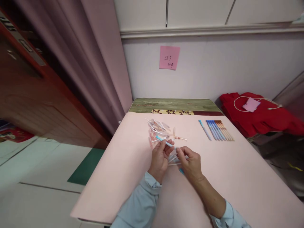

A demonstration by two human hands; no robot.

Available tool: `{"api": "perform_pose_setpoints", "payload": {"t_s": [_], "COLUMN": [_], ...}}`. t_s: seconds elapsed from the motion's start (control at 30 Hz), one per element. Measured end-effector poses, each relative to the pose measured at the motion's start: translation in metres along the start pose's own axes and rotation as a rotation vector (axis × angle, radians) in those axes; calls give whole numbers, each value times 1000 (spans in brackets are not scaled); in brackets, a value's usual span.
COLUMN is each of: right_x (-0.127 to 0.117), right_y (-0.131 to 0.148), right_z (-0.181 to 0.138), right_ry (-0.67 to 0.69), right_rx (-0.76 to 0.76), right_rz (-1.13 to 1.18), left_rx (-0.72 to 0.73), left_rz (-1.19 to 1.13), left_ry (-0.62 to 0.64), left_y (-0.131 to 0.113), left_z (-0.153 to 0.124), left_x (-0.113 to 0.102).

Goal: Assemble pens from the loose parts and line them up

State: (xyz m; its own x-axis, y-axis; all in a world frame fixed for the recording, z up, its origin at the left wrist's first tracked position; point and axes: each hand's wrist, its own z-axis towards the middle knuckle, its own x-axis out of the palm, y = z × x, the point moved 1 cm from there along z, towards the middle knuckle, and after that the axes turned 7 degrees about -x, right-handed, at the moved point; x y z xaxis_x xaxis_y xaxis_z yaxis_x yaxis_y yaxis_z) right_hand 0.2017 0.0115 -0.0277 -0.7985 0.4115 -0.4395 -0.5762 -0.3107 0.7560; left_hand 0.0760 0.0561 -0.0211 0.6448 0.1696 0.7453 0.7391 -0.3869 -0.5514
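A light blue pen (169, 144) slants across the middle of the table, its brighter blue end up to the left. My left hand (159, 159) is closed round its barrel. At the lower right end, my right hand (191, 163) pinches the pen's tip between thumb and fingers; whether a small separate part is there is hidden. Beyond my hands lies a loose pile of pen parts (158, 126), with thin white refills and clear and pinkish pieces. More pale pieces (174, 158) lie under my hands. A bright blue piece (181, 171) shows partly beside my right wrist.
To the right, several blue and brown-orange pens (218, 130) lie side by side, with one blue pen (205, 130) apart on their left. A red cloth (258, 117) with a white cord is beyond the pink-covered table (114, 177). A pink note (169, 57) is on the wall.
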Motion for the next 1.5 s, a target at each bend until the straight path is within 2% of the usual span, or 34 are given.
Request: {"api": "perform_pose_setpoints", "payload": {"t_s": [0.23,0.33,0.5,0.67,0.8,0.93,1.07,1.23,1.33,1.5], "right_x": [3,5,3,0,2,4,2,-2,-1,2], "right_y": [-7,-7,-3,-2,-5,-5,-3,-3,-3,-3], "right_z": [1,1,2,1,1,2,2,0,1,1], "right_ry": [114,54,-35,32,94,51,-16,55,103,5], "right_rx": [35,-29,-76,-21,7,-33,-62,-1,4,-21], "right_rz": [33,33,-28,-5,34,37,6,20,35,-23], "left_rx": [74,113,87,39,63,94,63,-3,28,70], "left_rz": [15,12,-1,30,26,12,31,122,159,195], "left_ry": [-9,-38,-22,21,-3,-26,-17,-1,-19,-23], "left_y": [-5,-9,-8,-3,-2,-5,-4,-2,-3,-4], "left_z": [3,5,5,1,3,4,2,-4,-4,-4], "left_x": [-1,-3,-2,0,-1,-2,0,2,1,2]}}
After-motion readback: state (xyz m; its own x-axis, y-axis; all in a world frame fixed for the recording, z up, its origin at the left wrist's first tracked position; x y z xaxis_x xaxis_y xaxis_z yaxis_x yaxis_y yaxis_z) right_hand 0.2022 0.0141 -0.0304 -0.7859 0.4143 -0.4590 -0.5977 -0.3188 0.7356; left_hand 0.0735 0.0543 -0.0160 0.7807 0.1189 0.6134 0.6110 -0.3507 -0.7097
